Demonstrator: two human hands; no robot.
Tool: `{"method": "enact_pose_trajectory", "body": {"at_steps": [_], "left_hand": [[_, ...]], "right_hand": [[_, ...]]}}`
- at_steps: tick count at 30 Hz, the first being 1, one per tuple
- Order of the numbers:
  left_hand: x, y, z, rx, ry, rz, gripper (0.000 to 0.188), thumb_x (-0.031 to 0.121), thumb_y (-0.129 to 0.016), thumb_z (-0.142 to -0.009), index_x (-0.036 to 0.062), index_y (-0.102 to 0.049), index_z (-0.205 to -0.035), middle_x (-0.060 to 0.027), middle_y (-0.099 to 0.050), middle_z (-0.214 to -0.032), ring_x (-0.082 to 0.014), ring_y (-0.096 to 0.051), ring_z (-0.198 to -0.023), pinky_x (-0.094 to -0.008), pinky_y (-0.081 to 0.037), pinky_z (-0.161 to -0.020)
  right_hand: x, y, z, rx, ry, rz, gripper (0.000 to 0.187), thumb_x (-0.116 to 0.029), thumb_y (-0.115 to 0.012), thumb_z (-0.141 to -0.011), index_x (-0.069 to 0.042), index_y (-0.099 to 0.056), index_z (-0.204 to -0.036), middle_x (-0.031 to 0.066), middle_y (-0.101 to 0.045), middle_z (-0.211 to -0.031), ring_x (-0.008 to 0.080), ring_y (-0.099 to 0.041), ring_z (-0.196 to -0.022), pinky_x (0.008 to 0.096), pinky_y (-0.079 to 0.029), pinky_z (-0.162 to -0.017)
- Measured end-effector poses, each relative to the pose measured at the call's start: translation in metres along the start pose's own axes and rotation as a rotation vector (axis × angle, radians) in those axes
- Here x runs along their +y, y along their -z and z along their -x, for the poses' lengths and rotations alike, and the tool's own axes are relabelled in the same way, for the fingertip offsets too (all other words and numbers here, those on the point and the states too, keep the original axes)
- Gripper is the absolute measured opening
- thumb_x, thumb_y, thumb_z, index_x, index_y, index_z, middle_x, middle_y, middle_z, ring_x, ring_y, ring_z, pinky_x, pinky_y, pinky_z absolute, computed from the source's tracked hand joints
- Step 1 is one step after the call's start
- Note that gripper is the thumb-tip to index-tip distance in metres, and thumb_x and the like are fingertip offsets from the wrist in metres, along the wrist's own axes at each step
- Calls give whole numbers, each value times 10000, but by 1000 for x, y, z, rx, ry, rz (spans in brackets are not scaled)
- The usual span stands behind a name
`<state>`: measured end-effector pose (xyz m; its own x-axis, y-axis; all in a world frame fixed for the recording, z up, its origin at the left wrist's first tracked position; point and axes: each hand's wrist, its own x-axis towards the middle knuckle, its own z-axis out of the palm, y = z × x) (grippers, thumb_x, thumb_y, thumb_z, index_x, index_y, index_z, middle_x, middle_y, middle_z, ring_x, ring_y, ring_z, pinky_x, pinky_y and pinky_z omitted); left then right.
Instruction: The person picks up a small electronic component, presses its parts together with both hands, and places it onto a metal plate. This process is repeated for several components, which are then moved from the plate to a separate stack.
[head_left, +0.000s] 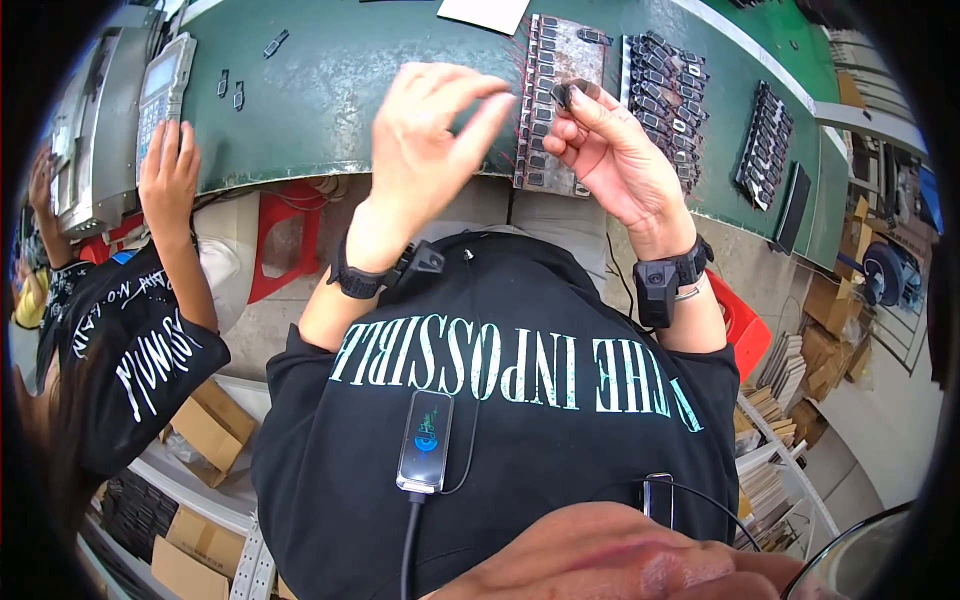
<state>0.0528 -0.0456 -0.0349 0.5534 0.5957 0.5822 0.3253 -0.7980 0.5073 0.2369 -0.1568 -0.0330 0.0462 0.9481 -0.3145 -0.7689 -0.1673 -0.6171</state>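
Note:
Over the green workbench, my left hand [430, 140] is raised with thumb and fingers apart and nothing visible between them. My right hand [625, 155] pinches a small dark part [562, 96] between thumb and fingers; its exact kind is too small to tell. Just beyond that hand lies a worn metal plate [575, 65] with a column of small black rectangular modules [538, 100] along its left side, thin red wires sticking out to the left. One loose black module [593, 37] rests near the plate's far end. Fingers hide part of the plate.
Several rows of black modules [665, 95] lie to the right, with another strip of them [765, 145] farther right. Three loose modules [238, 96] are scattered on the bench [330, 90] at left. Beside a grey machine [160, 90] a co-worker's hand [168, 175] rests. A red stool [740, 325] stands at my right.

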Motion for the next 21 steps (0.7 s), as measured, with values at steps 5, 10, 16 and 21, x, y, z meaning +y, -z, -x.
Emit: {"method": "enact_pose_trajectory", "body": {"at_steps": [5, 10, 16, 21], "left_hand": [[18, -5, -3, -4, -3, 166, 162, 142, -767, -789, 63, -732, -926, -53, -691, -871, -246, -634, -866, -361, -514, -782], [14, -6, -1, -22, -43, 154, 139, 134, -768, -777, 60, -728, -887, -53, -687, -852, -242, -632, -856, -361, -515, -779], [15, -5, -3, -33, -34, 123, 107, 97, -751, -746, 64, -718, -843, -44, -677, -816, -239, -627, -806, -357, -520, -745], [18, -5, 0, -11, 38, 185, 90, 75, -732, -736, 69, -712, -824, -41, -670, -783, -236, -627, -754, -345, -522, -698]], "right_hand": [[4, -6, -1, 59, 41, 84, 221, -147, -670, -958, -40, -625, -1145, 25, -658, -969, 97, -618, -829, 283, -546, -829], [3, -9, 0, 83, 82, 224, 189, -122, -672, -953, -29, -638, -1114, 35, -670, -971, 95, -624, -814, 271, -545, -813], [5, -11, 0, 139, 89, 332, 173, -115, -671, -953, -23, -644, -1097, 34, -672, -953, 96, -630, -821, 264, -540, -807], [7, -15, 0, 93, 4, 235, 180, -132, -654, -967, -25, -636, -1111, 35, -671, -970, 100, -631, -846, 269, -538, -830]]}}
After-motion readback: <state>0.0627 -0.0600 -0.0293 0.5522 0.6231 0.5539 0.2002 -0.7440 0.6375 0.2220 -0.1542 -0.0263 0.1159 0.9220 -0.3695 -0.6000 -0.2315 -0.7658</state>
